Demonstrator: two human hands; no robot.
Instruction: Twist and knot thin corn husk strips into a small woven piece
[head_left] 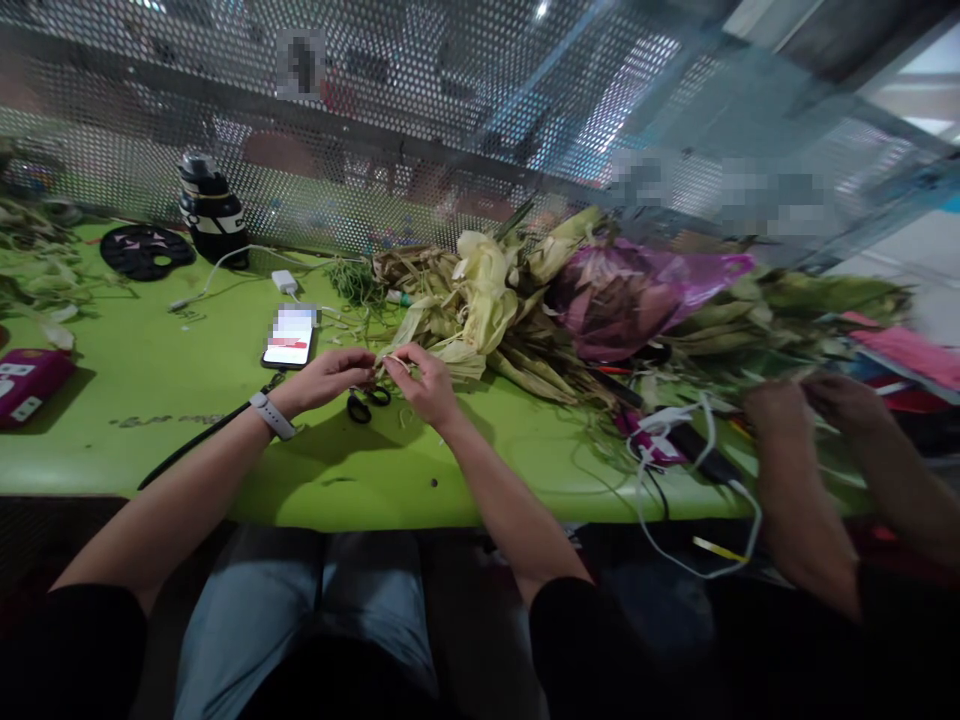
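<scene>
Probably for fine control, your right hand (431,392) holds a thin pale strip (388,360) in closely pinched fingers above the worktop (390,485); your left hand (330,378) meets it with narrowed fingers, though I cannot tell whether they grip it. Black-handled scissors (360,408) lie just below your hands, seemingly for easy reach, with the heaped husks (487,290) beyond, while your lit phone (289,340) lies face up, perhaps to keep its screen readable.
</scene>
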